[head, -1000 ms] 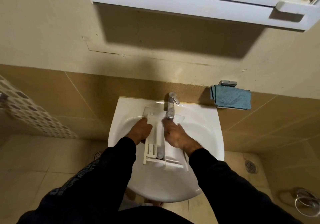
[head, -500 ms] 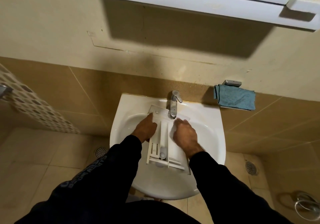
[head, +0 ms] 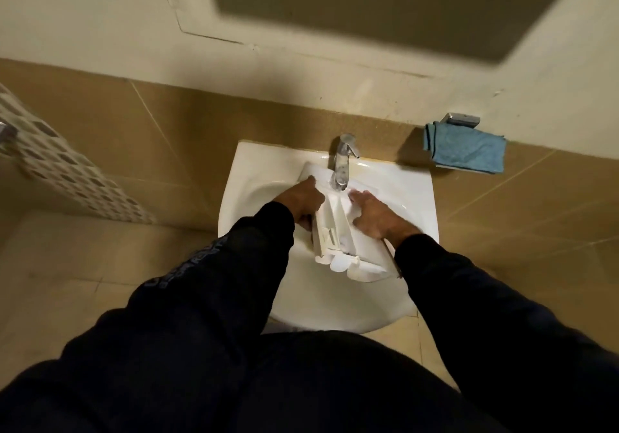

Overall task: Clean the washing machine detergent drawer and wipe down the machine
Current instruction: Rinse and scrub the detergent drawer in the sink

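The white plastic detergent drawer point(head: 335, 228) lies lengthwise in the white wash basin point(head: 415, 198), its far end under the chrome tap point(head: 342, 164). My left hand point(head: 303, 199) grips the drawer's left side wall, fingers curled over the edge. My right hand point(head: 373, 213) lies on the drawer's right compartment with fingers spread and pressing inside it. The drawer's front panel point(head: 361, 270) points toward me. Whether water runs from the tap is too blurred to tell.
A folded blue cloth point(head: 467, 151) hangs from a small metal holder point(head: 460, 119) on the wall right of the basin. Brown tiles cover the lower wall. A patterned tiled ledge point(head: 67, 178) runs at the left. Beige floor tiles surround the basin.
The camera tilted down, so the white cabinet above left the view. My right hand slid from beside the tap to farther right in the drawer. My left hand kept its hold.
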`<act>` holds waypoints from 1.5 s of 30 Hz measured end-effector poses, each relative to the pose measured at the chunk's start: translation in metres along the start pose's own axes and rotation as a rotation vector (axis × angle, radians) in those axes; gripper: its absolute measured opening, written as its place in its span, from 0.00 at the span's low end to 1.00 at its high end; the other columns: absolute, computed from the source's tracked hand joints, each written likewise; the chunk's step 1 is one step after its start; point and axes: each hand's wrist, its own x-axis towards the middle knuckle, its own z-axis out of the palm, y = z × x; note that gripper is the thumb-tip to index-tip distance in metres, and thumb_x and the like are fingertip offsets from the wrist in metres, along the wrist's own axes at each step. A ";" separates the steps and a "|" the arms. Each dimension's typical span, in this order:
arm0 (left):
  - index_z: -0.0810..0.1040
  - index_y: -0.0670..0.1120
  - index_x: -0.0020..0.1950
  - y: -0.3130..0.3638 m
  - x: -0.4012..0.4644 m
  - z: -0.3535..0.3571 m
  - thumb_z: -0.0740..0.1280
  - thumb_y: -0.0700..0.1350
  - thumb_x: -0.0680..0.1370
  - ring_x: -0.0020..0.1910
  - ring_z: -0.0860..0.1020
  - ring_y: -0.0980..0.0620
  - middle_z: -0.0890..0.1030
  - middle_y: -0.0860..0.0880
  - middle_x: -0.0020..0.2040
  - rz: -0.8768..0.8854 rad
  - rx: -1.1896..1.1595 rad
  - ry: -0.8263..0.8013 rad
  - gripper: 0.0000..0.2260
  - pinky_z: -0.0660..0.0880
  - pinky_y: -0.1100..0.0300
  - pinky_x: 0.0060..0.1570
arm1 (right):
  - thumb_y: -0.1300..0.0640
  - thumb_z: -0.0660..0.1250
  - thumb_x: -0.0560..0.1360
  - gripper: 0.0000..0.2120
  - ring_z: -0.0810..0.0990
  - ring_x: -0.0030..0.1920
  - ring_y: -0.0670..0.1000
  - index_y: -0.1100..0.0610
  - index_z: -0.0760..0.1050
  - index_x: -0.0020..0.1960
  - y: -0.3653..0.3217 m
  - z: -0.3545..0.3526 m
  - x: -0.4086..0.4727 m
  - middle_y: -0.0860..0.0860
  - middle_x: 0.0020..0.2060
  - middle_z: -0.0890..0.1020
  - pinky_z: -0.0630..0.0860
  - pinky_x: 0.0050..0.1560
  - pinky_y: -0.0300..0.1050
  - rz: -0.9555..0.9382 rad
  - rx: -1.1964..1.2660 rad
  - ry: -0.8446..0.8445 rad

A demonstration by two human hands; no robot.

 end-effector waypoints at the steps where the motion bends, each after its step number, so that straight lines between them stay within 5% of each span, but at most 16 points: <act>1: 0.51 0.44 0.79 0.002 -0.002 0.000 0.55 0.37 0.81 0.39 0.81 0.38 0.78 0.37 0.54 -0.007 0.016 -0.003 0.27 0.80 0.45 0.38 | 0.57 0.65 0.75 0.30 0.67 0.72 0.57 0.54 0.63 0.76 -0.001 -0.001 0.002 0.56 0.72 0.68 0.64 0.72 0.50 0.013 0.054 0.026; 3: 0.58 0.39 0.76 0.001 -0.003 -0.006 0.56 0.34 0.80 0.46 0.81 0.33 0.78 0.36 0.53 -0.038 0.013 -0.010 0.24 0.79 0.41 0.45 | 0.57 0.63 0.77 0.22 0.74 0.66 0.58 0.56 0.70 0.71 -0.006 -0.008 0.005 0.56 0.65 0.76 0.70 0.66 0.47 0.060 0.198 0.136; 6: 0.72 0.40 0.65 -0.004 -0.012 -0.017 0.59 0.33 0.80 0.40 0.79 0.40 0.77 0.40 0.46 -0.075 -0.101 -0.044 0.14 0.78 0.48 0.43 | 0.55 0.65 0.76 0.20 0.75 0.64 0.59 0.55 0.73 0.67 -0.007 -0.015 0.008 0.57 0.62 0.77 0.70 0.63 0.46 0.142 0.234 0.291; 8: 0.74 0.42 0.49 -0.004 -0.016 -0.020 0.61 0.33 0.79 0.34 0.76 0.46 0.74 0.43 0.40 -0.084 -0.126 -0.051 0.05 0.80 0.54 0.32 | 0.48 0.66 0.75 0.21 0.73 0.64 0.61 0.51 0.74 0.67 -0.005 -0.015 0.010 0.56 0.63 0.77 0.70 0.65 0.50 0.143 0.122 0.252; 10: 0.72 0.43 0.42 -0.003 -0.015 -0.021 0.62 0.34 0.79 0.29 0.76 0.48 0.73 0.43 0.38 -0.089 -0.125 -0.064 0.07 0.77 0.60 0.21 | 0.44 0.65 0.75 0.21 0.75 0.63 0.59 0.49 0.75 0.65 -0.002 -0.012 0.014 0.53 0.61 0.79 0.71 0.64 0.50 0.132 0.113 0.143; 17: 0.69 0.40 0.54 0.006 -0.008 -0.025 0.59 0.36 0.79 0.20 0.76 0.53 0.73 0.44 0.38 -0.147 0.002 -0.159 0.05 0.72 0.64 0.18 | 0.37 0.64 0.75 0.19 0.79 0.55 0.57 0.50 0.78 0.54 -0.008 -0.019 0.030 0.52 0.52 0.83 0.71 0.51 0.46 0.024 0.059 0.089; 25: 0.73 0.41 0.44 0.032 -0.001 -0.030 0.60 0.38 0.80 0.20 0.76 0.54 0.76 0.46 0.34 -0.152 0.136 -0.163 0.06 0.70 0.67 0.19 | 0.19 0.55 0.65 0.38 0.79 0.53 0.56 0.47 0.76 0.56 -0.013 -0.029 0.046 0.50 0.49 0.80 0.70 0.48 0.47 0.074 -0.107 0.070; 27: 0.73 0.43 0.43 0.031 -0.004 -0.034 0.61 0.39 0.80 0.23 0.76 0.54 0.75 0.47 0.36 -0.145 0.204 -0.140 0.06 0.69 0.68 0.18 | 0.22 0.57 0.68 0.34 0.78 0.48 0.55 0.49 0.77 0.53 -0.014 -0.021 0.046 0.49 0.44 0.79 0.70 0.47 0.46 0.027 -0.013 0.058; 31: 0.73 0.41 0.51 0.022 0.003 -0.050 0.59 0.37 0.79 0.30 0.76 0.50 0.75 0.44 0.40 -0.192 0.146 -0.056 0.04 0.73 0.67 0.21 | 0.51 0.65 0.79 0.11 0.76 0.39 0.53 0.58 0.77 0.46 0.004 -0.016 0.042 0.52 0.36 0.79 0.71 0.41 0.39 -0.103 0.330 0.060; 33: 0.74 0.39 0.56 0.019 0.005 -0.063 0.58 0.35 0.78 0.31 0.77 0.49 0.75 0.43 0.41 -0.215 0.099 -0.005 0.09 0.74 0.64 0.20 | 0.58 0.63 0.81 0.10 0.75 0.31 0.48 0.59 0.75 0.42 0.014 -0.016 0.038 0.49 0.30 0.78 0.71 0.35 0.37 -0.073 0.430 0.065; 35: 0.72 0.40 0.65 0.021 0.007 -0.073 0.57 0.34 0.78 0.33 0.75 0.48 0.74 0.43 0.43 -0.213 0.151 0.017 0.16 0.71 0.64 0.17 | 0.54 0.64 0.81 0.12 0.74 0.27 0.44 0.58 0.74 0.40 0.014 -0.014 0.041 0.46 0.27 0.78 0.71 0.36 0.38 -0.060 0.474 0.067; 37: 0.71 0.39 0.66 0.027 0.009 -0.072 0.57 0.34 0.78 0.34 0.75 0.48 0.74 0.43 0.44 -0.197 0.189 -0.004 0.17 0.72 0.63 0.17 | 0.54 0.64 0.80 0.07 0.77 0.37 0.48 0.56 0.75 0.54 0.003 -0.015 0.045 0.50 0.39 0.79 0.72 0.37 0.37 -0.024 0.540 0.054; 39: 0.72 0.39 0.61 0.032 0.009 -0.066 0.58 0.35 0.79 0.33 0.76 0.49 0.75 0.43 0.41 -0.192 0.211 -0.033 0.12 0.75 0.63 0.20 | 0.57 0.61 0.81 0.14 0.74 0.47 0.51 0.59 0.72 0.65 -0.006 -0.016 0.048 0.55 0.50 0.77 0.70 0.44 0.39 0.001 0.553 0.053; 42: 0.73 0.39 0.60 0.033 0.008 -0.057 0.57 0.35 0.79 0.27 0.77 0.51 0.76 0.44 0.40 -0.189 0.225 -0.048 0.12 0.76 0.63 0.21 | 0.53 0.63 0.79 0.06 0.74 0.45 0.51 0.55 0.76 0.52 -0.007 -0.012 0.045 0.54 0.46 0.78 0.70 0.46 0.42 0.083 0.510 0.089; 45: 0.73 0.39 0.62 0.026 0.010 -0.060 0.57 0.34 0.79 0.24 0.79 0.51 0.75 0.43 0.41 -0.193 0.233 -0.052 0.13 0.74 0.63 0.19 | 0.44 0.69 0.76 0.15 0.76 0.36 0.49 0.56 0.75 0.42 -0.005 0.004 0.040 0.54 0.38 0.79 0.73 0.40 0.40 0.105 0.735 0.069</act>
